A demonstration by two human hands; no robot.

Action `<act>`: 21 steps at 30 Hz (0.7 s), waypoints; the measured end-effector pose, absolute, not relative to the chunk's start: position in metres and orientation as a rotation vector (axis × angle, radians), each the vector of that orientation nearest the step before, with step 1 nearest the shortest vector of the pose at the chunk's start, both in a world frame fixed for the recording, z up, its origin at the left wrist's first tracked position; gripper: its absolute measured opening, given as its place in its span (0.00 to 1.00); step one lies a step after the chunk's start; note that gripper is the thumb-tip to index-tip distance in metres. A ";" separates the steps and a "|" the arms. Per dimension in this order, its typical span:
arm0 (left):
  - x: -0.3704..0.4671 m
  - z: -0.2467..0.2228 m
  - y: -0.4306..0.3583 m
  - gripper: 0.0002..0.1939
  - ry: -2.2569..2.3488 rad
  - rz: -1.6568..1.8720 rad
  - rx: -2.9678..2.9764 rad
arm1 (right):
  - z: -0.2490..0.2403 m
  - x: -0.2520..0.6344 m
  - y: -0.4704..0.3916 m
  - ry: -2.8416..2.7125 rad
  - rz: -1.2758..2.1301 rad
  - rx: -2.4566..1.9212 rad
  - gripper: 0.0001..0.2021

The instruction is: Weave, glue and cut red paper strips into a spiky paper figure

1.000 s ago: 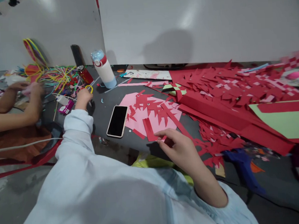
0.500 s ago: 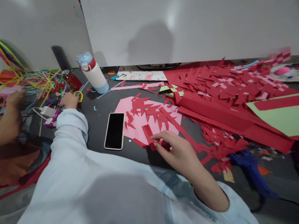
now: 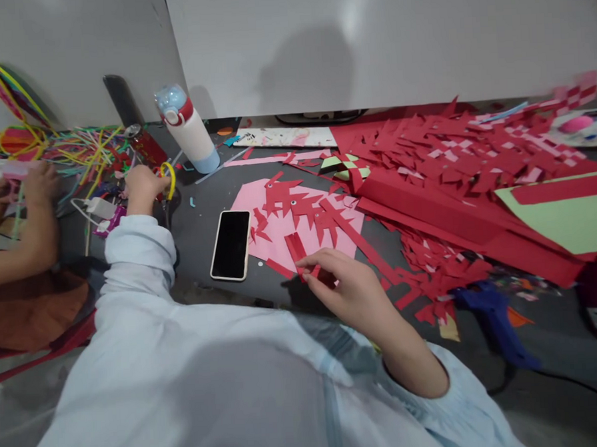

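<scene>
Co-worker's hands [image 3: 41, 185]: around a pink piece [image 3: 16, 170], left of the person's left hand [image 3: 145, 186].
Left hand: fingers mostly hidden; cannot tell its grip.
Scissors [image 3: 171, 181]: yellow loop against its thumb.
Phone [image 3: 231, 246]: between both hands.
Strip [image 3: 294, 246]: red, at the right hand's [image 3: 349, 284] fingertips, partly over pink paper [image 3: 276, 242].
Right hand: thumb and forefinger nearly together; cannot tell if clamped.
Glue gun [image 3: 499, 326]: right of it.

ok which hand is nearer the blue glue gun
Right: the right hand is left of the blue glue gun; the left hand is farther left, near the red can.
</scene>
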State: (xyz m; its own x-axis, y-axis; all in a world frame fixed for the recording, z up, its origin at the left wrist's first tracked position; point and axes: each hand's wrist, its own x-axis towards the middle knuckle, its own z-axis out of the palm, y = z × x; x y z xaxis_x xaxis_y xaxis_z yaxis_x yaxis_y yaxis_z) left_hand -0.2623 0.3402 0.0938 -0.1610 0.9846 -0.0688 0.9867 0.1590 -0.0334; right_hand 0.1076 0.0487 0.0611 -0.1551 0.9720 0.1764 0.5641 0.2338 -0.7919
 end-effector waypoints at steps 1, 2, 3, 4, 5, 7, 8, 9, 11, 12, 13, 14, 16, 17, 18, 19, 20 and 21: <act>-0.254 0.098 0.334 0.21 2.457 -0.109 1.986 | 0.061 0.108 0.047 -1.821 0.760 -1.404 0.09; -0.245 0.102 0.326 0.18 2.499 -0.111 1.981 | 0.061 0.109 0.046 -1.820 0.768 -1.392 0.09; -0.236 0.107 0.317 0.17 2.512 -0.102 1.993 | 0.061 0.109 0.044 -1.817 0.773 -1.380 0.09; -0.226 0.112 0.308 0.16 2.487 -0.077 2.049 | 0.062 0.110 0.043 -1.814 0.776 -1.369 0.09; -0.216 0.117 0.298 0.16 2.453 -0.051 2.106 | 0.062 0.111 0.042 -1.812 0.778 -1.358 0.09; -0.196 0.126 0.279 0.16 2.341 0.004 2.257 | 0.062 0.114 0.039 -1.808 0.779 -1.346 0.09; -0.186 0.130 0.270 0.15 2.336 0.024 2.286 | 0.062 0.115 0.038 -1.806 0.776 -1.345 0.09; -0.176 0.134 0.262 0.14 2.306 0.042 2.344 | 0.062 0.116 0.038 -1.801 0.772 -1.346 0.09; -0.157 0.140 0.246 0.13 2.184 0.064 2.476 | 0.062 0.119 0.036 -1.786 0.758 -1.355 0.09; -0.148 0.142 0.239 0.12 2.119 0.081 2.547 | 0.062 0.121 0.036 -1.778 0.751 -1.360 0.09; -0.138 0.143 0.232 0.11 2.035 0.088 2.615 | 0.062 0.122 0.036 -1.769 0.744 -1.364 0.09; -0.129 0.143 0.225 0.11 1.975 0.091 2.657 | 0.062 0.123 0.035 -1.762 0.739 -1.364 0.09; -0.110 0.141 0.211 0.11 1.844 0.090 2.730 | 0.063 0.125 0.035 -1.747 0.727 -1.358 0.09; -0.101 0.140 0.205 0.11 1.698 0.090 2.825 | 0.064 0.125 0.035 -1.738 0.714 -1.357 0.09; -0.092 0.138 0.199 0.11 1.536 0.085 2.912 | 0.065 0.126 0.035 -1.726 0.696 -1.361 0.09; -0.083 0.136 0.193 0.10 1.404 0.082 2.977 | 0.067 0.126 0.035 -1.713 0.666 -1.367 0.09; -0.074 0.134 0.187 0.09 1.298 0.076 3.031 | 0.069 0.127 0.035 -1.698 0.623 -1.378 0.09; -0.065 0.131 0.182 0.08 1.194 0.070 3.076 | 0.071 0.127 0.035 -1.682 0.568 -1.392 0.09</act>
